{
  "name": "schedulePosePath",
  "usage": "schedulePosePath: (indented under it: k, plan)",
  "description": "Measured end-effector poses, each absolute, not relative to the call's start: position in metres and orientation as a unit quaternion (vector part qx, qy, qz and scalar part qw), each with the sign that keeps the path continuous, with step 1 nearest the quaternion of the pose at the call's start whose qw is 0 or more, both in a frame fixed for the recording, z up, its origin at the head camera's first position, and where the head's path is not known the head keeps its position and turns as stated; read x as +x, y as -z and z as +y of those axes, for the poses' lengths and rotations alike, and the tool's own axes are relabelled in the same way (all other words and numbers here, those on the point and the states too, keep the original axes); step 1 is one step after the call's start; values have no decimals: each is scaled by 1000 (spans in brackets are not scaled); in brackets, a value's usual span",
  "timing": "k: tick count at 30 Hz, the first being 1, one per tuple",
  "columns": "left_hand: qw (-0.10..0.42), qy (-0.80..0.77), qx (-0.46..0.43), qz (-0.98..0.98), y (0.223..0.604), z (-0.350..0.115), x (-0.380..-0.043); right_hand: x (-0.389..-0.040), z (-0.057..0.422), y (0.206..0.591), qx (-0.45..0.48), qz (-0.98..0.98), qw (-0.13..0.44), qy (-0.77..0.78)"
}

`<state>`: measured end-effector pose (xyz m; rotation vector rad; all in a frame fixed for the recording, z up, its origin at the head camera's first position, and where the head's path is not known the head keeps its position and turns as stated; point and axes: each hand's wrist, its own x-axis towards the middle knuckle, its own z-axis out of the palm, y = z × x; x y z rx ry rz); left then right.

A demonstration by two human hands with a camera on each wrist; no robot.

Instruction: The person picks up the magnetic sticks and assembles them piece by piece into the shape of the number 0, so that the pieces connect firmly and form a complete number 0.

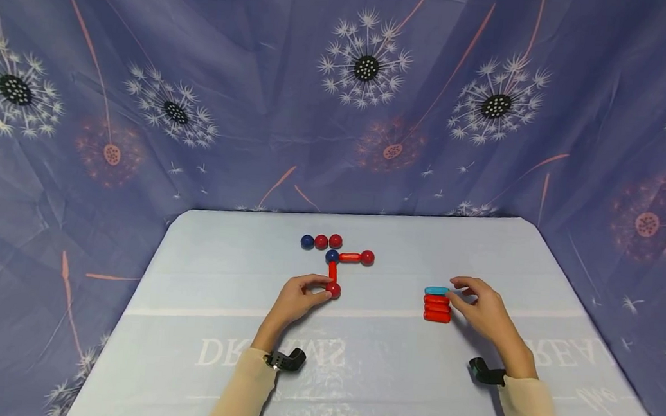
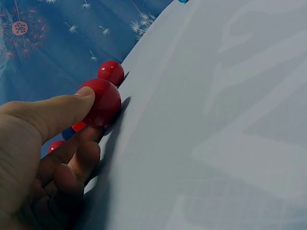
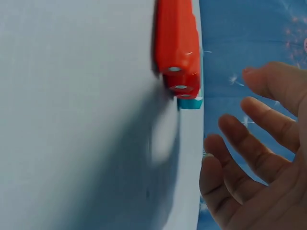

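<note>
My left hand pinches a glossy red ball between thumb and fingers; the left wrist view shows the thumb on this red ball. A red rod runs from it to a dark blue ball. From there a second red rod leads right to another red ball, forming an L shape. With fingers spread, my right hand is beside a light blue rod and several red rods lined up below it. In the right wrist view these red rods are apart from the fingers.
Behind the joined pieces, a loose dark blue ball and two red balls, one in the middle and one at the right, sit in a row. A white, lettered cloth covers the table. A patterned purple curtain hangs behind it.
</note>
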<state>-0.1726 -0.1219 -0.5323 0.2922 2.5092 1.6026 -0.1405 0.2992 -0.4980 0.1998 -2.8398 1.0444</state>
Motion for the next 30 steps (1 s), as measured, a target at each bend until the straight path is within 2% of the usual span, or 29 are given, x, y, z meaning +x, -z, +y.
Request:
schedulePosePath:
  k: [30]
  plan:
    - [74, -524, 102, 843, 533, -124, -174, -164, 304, 517, 98, -940, 9, -328]
